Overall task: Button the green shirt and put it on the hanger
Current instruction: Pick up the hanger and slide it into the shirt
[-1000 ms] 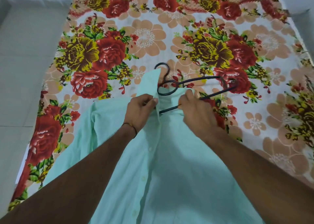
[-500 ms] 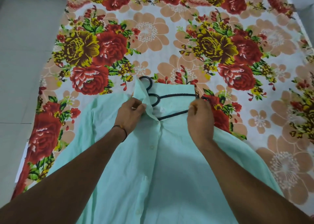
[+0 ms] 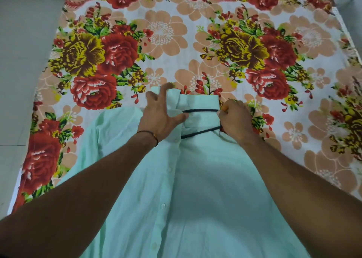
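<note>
Only two dark bars of the hanger (image 3: 199,110) show, crossing the open collar (image 3: 197,101). Its hook and both ends are out of sight under cloth and hands. The far fingers (image 3: 166,88) of the left hand (image 3: 160,114) are smeared with blur. The right hand (image 3: 235,118) grips the hanger's right end, its fingertips tucked under and unseen. The green shirt (image 3: 205,179) runs off the bottom edge, hem unseen. The floral sheet (image 3: 176,42) is cut at the top and right.
</note>
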